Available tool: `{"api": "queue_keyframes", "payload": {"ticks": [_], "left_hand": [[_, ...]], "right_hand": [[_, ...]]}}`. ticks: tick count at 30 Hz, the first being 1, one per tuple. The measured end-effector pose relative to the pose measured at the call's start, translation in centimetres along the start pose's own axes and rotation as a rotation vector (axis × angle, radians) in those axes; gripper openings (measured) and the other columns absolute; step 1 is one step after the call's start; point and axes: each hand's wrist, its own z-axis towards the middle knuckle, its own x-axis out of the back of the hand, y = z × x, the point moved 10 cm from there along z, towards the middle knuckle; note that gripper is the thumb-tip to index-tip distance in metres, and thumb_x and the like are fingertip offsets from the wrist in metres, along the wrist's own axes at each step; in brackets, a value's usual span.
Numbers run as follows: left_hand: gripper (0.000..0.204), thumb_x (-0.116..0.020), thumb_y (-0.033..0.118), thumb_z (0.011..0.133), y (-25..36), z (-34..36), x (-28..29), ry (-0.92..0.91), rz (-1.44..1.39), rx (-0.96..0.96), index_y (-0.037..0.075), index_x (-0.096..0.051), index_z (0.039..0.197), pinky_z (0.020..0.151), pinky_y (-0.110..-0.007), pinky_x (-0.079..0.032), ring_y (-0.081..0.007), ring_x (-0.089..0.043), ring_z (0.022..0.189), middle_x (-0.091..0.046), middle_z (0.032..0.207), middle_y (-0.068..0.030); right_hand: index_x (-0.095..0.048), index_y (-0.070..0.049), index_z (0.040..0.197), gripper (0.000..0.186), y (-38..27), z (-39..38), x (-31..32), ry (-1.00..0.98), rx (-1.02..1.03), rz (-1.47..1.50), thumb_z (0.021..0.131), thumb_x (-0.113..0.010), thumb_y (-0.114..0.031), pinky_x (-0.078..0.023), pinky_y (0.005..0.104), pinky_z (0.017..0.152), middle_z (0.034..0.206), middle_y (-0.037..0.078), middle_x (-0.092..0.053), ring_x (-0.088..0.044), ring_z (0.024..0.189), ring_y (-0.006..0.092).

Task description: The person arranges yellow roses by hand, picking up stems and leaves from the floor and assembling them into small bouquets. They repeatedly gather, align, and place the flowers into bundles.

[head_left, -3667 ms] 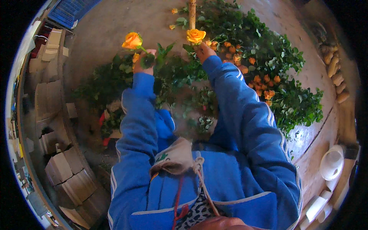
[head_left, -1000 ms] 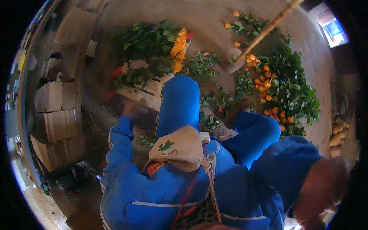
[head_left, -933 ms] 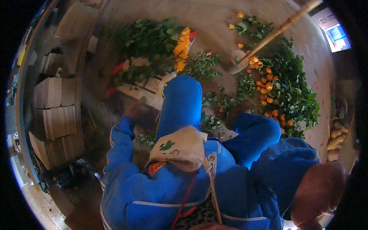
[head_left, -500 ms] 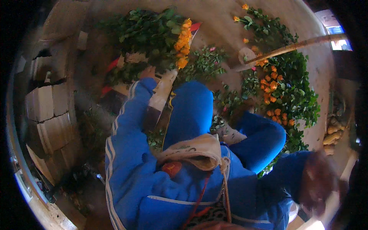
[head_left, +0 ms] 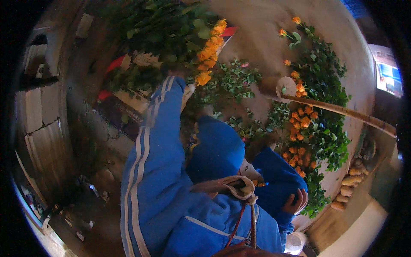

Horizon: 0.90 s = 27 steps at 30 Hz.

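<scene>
My left hand [head_left: 176,74] reaches forward to the stems below a leafy bunch of orange roses [head_left: 209,52]. Leaves and shadow hide its fingers, so its grip does not show. The bunch lies with its blooms lined up on the right and its dark green foliage [head_left: 165,34] spreading left, over a board with red edges [head_left: 114,63]. My right hand [head_left: 295,201] rests on my bent right knee, fingers spread and nothing in them.
Loose orange roses [head_left: 302,118] lie in a long leafy row to the right. A wooden pole [head_left: 342,109] crosses them beside a round block [head_left: 286,86]. Cut leaves [head_left: 237,79] litter the floor ahead. Stacked pale blocks [head_left: 40,109] stand left; a white bucket [head_left: 295,242] sits lower right.
My right hand has come in from the far right and settled on my knee. My left arm stretches farther forward, its hand now deeper among the stems. The whole view has shifted.
</scene>
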Motion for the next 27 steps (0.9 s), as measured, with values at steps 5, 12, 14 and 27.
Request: {"api": "queue_keyframes", "payload": {"ticks": [5,12,14,27], "left_hand": [[0.078,-0.063,0.045,0.069,-0.2,-2.8,-0.6,-0.068,-0.03,-0.032,0.009,-0.031,0.13,0.104,-0.042,-0.02,-0.0281,-0.029,0.124,-0.031,0.135,-0.013],[0.077,-0.063,0.044,0.069,-7.2,-11.9,0.1,-0.51,-0.199,-0.157,0.008,-0.032,0.129,0.103,-0.043,-0.021,-0.0291,-0.03,0.123,-0.032,0.134,-0.0136],[0.077,-0.063,0.044,0.069,-9.3,-15.1,1.5,-0.653,-0.298,-0.158,0.008,-0.032,0.129,0.103,-0.043,-0.021,-0.0293,-0.03,0.123,-0.033,0.133,-0.0137],[0.046,-0.068,0.017,0.072,-9.7,-29.9,34.6,-0.09,-1.042,-0.412,0.005,-0.052,0.112,0.086,-0.033,-0.04,-0.0182,-0.049,0.101,-0.054,0.109,-0.0062]], "right_hand": [[-0.055,-0.004,0.102,0.026,-1.8,2.3,0.5,0.011,0.007,0.068,0.082,-0.052,-0.02,-0.034,0.0435,0.092,0.11,0.015,-0.053,-0.047,0.104,0.032],[-0.054,-0.005,0.104,0.026,-2.8,2.4,1.5,0.045,0.003,0.156,0.083,-0.052,-0.021,-0.034,0.0454,0.092,0.109,0.014,-0.055,-0.046,0.105,0.0332],[-0.055,-0.005,0.104,0.024,-3.1,2.3,1.9,0.061,0.024,0.173,0.082,-0.052,-0.016,-0.033,0.0429,0.094,0.109,0.012,-0.055,-0.047,0.106,0.031],[-0.055,-0.005,0.105,0.028,0.3,-1.3,2.7,0.161,-0.052,0.389,0.08,-0.055,-0.017,-0.034,0.0409,0.092,0.108,0.013,-0.055,-0.049,0.105,0.0305]]}}
